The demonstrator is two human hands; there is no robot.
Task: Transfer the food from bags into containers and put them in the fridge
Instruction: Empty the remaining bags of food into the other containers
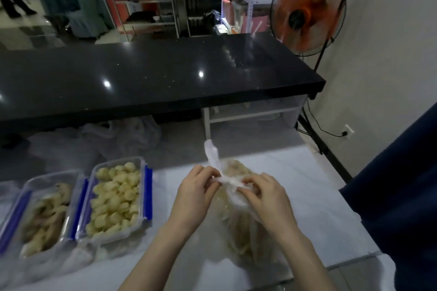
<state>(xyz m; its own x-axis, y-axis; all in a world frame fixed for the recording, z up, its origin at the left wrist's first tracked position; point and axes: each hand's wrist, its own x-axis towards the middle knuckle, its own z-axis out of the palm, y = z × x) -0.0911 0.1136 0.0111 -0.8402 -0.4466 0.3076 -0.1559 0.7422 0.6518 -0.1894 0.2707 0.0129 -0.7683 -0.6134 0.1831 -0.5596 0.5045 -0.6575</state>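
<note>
At lower centre of the frame, the soft, limp bag (238, 220) is pinched at its knot (230, 181) by the left hand (197, 186) and right hand (262, 192), where it is best held.

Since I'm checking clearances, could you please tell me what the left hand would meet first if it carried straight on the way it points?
Probably the knotted neck of the plastic bag, which the left hand already pinches.
</note>
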